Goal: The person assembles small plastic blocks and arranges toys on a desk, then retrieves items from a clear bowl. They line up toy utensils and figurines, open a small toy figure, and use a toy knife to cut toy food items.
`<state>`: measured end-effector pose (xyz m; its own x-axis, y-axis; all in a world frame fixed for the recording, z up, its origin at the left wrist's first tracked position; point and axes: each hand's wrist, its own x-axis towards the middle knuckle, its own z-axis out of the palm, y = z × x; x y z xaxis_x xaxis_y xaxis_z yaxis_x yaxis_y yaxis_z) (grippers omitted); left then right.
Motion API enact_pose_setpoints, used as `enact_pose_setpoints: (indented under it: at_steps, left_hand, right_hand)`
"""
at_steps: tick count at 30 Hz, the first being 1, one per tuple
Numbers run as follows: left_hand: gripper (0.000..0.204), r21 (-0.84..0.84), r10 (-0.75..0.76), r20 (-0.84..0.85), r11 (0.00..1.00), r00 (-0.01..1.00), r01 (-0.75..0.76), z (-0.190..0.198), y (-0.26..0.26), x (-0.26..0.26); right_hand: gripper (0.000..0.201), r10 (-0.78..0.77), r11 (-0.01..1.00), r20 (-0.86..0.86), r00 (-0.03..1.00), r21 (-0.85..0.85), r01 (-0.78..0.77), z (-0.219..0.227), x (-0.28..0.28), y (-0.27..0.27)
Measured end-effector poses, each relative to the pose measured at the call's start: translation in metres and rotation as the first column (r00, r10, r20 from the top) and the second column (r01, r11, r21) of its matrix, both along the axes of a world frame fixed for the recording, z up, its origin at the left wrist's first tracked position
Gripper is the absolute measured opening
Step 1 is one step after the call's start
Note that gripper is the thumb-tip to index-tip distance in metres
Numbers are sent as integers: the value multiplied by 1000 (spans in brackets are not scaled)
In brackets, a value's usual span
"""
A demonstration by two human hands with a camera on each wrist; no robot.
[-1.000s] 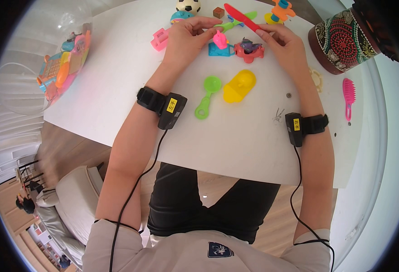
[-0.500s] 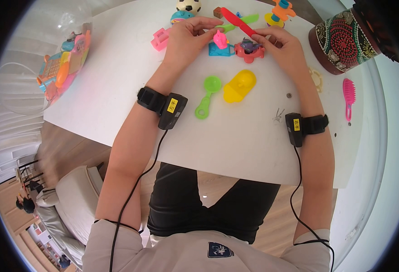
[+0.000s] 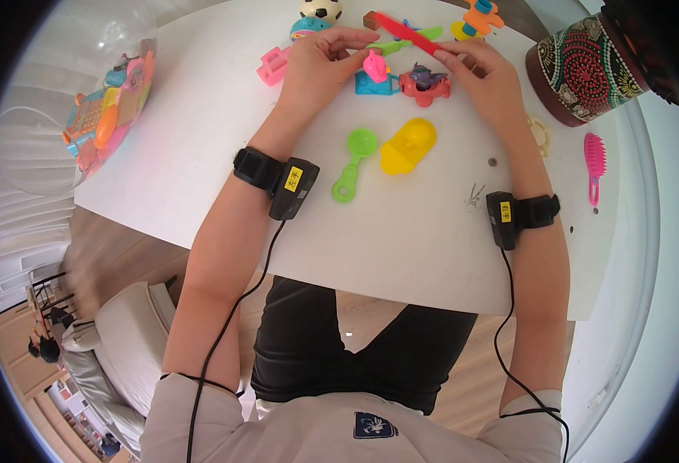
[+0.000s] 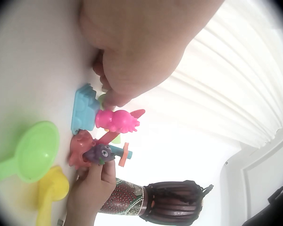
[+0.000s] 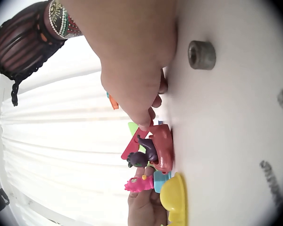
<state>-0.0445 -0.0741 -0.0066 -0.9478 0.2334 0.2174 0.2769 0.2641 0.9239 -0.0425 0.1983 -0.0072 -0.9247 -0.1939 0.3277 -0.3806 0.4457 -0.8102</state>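
Observation:
My left hand [image 3: 318,71] pinches the handle end of a green toy knife [image 3: 390,47] at the far side of the white table. In my right hand [image 3: 484,83] is a red toy knife [image 3: 407,33], its blade crossing over the green one in the head view. A pink figure [image 3: 375,68] stands at a light-blue toy [image 3: 373,85] just beneath my left fingertips. Beside it, a purple figure [image 3: 427,78] sits in a red toy [image 3: 424,97]. In the right wrist view the red blade [image 5: 133,145] shows behind the purple figure.
Nearer me lie a green spoon [image 3: 350,166] and a yellow toy [image 3: 409,147]. A pink toy [image 3: 273,67], a soccer ball [image 3: 322,9] and a brown cube [image 3: 371,21] are at the back. The patterned drum [image 3: 582,69] and pink brush [image 3: 594,166] are at right.
The red knife slid down and left across the green knife, then its handle end shifted slightly back up with my right hand. My left hand has stayed in place.

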Motion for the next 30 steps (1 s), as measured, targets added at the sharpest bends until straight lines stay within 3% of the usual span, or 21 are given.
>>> enact_pose_setpoints:
  at_steps: [2, 5, 7, 10, 14, 17, 20, 23, 26, 28, 30]
  left_hand:
    - [28, 1, -3, -19, 1000, 1000, 3, 3, 1, 1]
    - [28, -53, 32, 25, 998, 999, -31, 1, 1, 1]
    - [26, 116, 37, -72, 993, 997, -29, -9, 2, -4]
    - [26, 109, 40, -78, 994, 996, -32, -15, 0, -7]
    - [26, 114, 37, -82, 993, 996, -27, -15, 0, -7]
    - [24, 93, 52, -62, 995, 997, -46, -6, 1, -2]
    - [25, 1, 20, -6, 1000, 1000, -20, 2, 1, 1]
    - [25, -16, 18, -15, 1000, 1000, -19, 3, 1, 2]
    - [24, -4, 21, -3, 1000, 1000, -21, -1, 1, 0]
    - [21, 65, 60, -53, 996, 997, -57, -9, 1, -4]
    - [21, 94, 50, -57, 995, 997, -45, -12, 0, -5]
  right_hand:
    - [21, -58, 998, -7, 998, -1, 58, 1, 0, 0]
    - [21, 51, 999, -28, 998, 13, -50, -5, -2, 3]
    - [21, -18, 1000, 35, 999, 0, 18, -4, -3, 3]
    - [22, 33, 999, 20, 999, -6, -33, -4, 0, 2]
    - [21, -9, 1000, 22, 1000, -6, 9, -3, -1, 2]
    - [22, 69, 998, 4, 998, -12, -69, -2, 0, 1]
    - [20, -56, 998, 19, 998, -4, 56, -2, -1, 1]
    - [20, 54, 998, 54, 997, 11, -54, -2, 0, 1]
    - [19, -82, 996, 17, 996, 20, 82, -1, -1, 1]
    - [21, 80, 996, -12, 997, 24, -80, -5, -1, 2]
    - [20, 7, 1000, -6, 1000, 14, -7, -2, -1, 1]
